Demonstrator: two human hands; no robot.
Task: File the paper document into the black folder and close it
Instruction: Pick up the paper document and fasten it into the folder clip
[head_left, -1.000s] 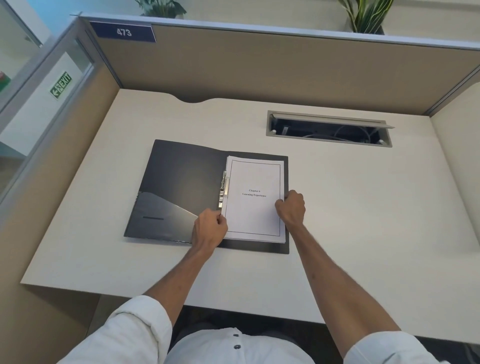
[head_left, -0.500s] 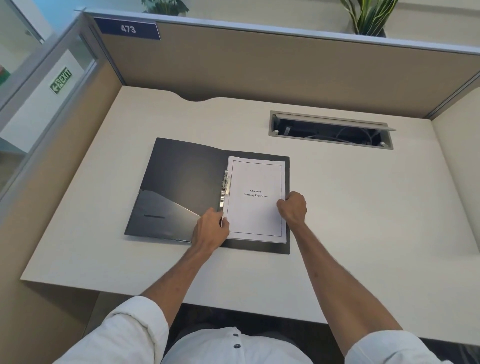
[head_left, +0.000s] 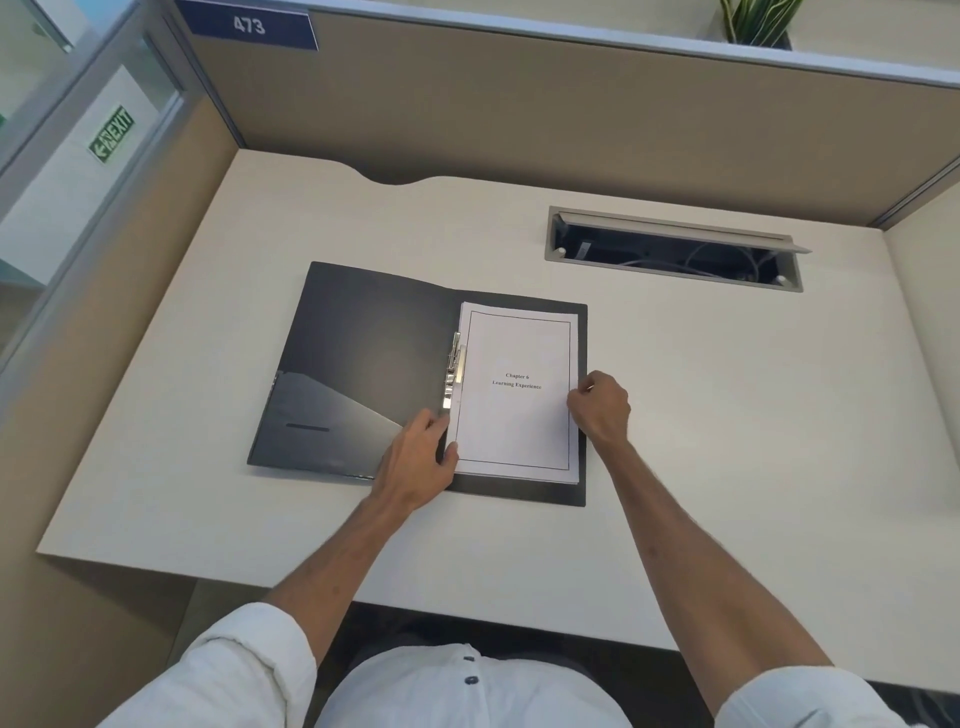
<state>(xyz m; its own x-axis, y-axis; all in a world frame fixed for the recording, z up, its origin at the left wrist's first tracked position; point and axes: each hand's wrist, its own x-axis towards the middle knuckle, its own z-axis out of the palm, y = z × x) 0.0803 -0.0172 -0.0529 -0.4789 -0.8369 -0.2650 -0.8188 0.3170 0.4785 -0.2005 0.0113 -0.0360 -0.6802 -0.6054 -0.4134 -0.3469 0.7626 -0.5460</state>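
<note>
At a pale, wood-grain cubicle desk (head_left: 727, 415), your black plastic folder (head_left: 363, 353) lies open and flat just left of the desk's middle, its inner pocket at 7 o'clock of the spread; the white stapled paper document (head_left: 519, 410), its cover page printed "Chapter 6 Learning Experience", sits on the folder's right-hand leaf, its left edge tucked against the silver metal spring clip (head_left: 453, 371) along the spine; your left hand (head_left: 421, 462) rests at 7 o'clock of the document, fingers loosely curled with the thumb pressed on the page's lower left edge and the fingertips (head_left: 436, 421) reaching up towards the clip's lower end, though whether they touch it cannot be told; your right hand (head_left: 600, 410) sits at 3 o'clock of the document, curled nearly into a fist, pinching the page's right edge; both sleeves of your white shirt (head_left: 249, 670) are rolled up; at 1 o'clock of the folder, well apart from it, a grey rectangular cable hatch (head_left: 670, 228) stands open in the desktop; beige partition panels (head_left: 519, 114) wall the desk, with a blue plate numbered 473 (head_left: 249, 25) at 11 o'clock and a green exit sign (head_left: 111, 134) at 10 o'clock.
</note>
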